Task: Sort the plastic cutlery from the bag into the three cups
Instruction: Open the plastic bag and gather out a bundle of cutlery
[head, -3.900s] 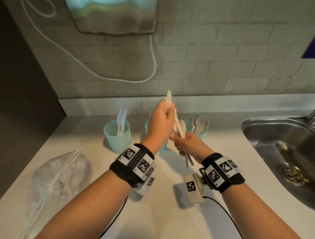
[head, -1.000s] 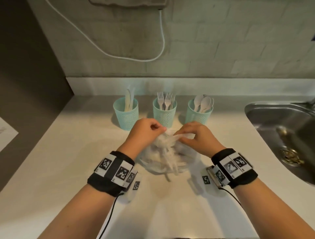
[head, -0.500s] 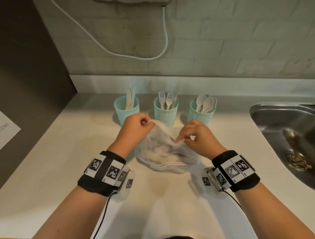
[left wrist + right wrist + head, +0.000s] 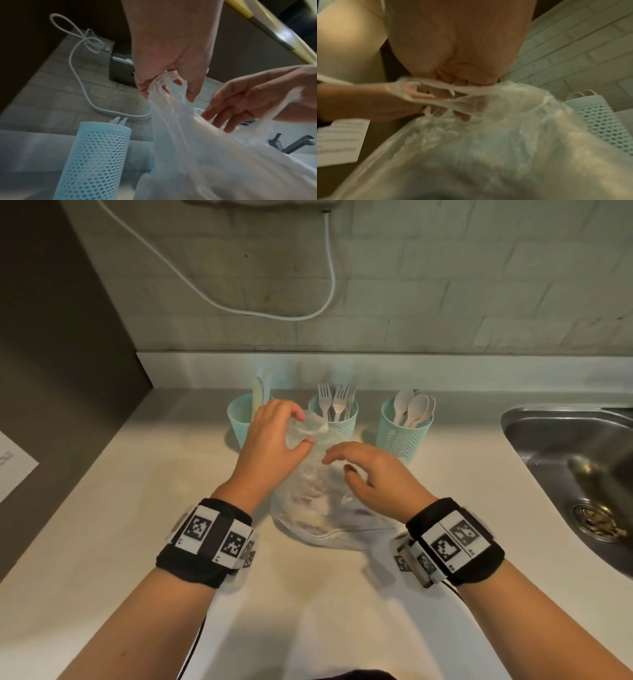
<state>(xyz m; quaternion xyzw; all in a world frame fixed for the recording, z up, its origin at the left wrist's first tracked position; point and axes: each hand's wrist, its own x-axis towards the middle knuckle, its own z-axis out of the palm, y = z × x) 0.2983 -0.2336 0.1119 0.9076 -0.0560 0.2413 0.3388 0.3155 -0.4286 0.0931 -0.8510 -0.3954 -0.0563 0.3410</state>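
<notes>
A clear plastic bag with white cutlery inside lies mid-counter between my hands. My left hand pinches its upper edge and holds it up in front of the cups; the left wrist view shows that pinch. My right hand is at the bag's mouth, its fingers loosely spread and curved, with a plastic strip lying across them. Behind stand three teal mesh cups: the knife cup, the fork cup and the spoon cup.
A steel sink with a drain lies to the right, its faucet beside it. A white cable loops down the brick wall. A printed sheet lies at far left. Bare counter stretches in front of the bag.
The bag, earlier at the left, has come to the middle. In the last half second my left hand lifted the bag's edge, and my right hand let go of its pinch and spread its fingers.
</notes>
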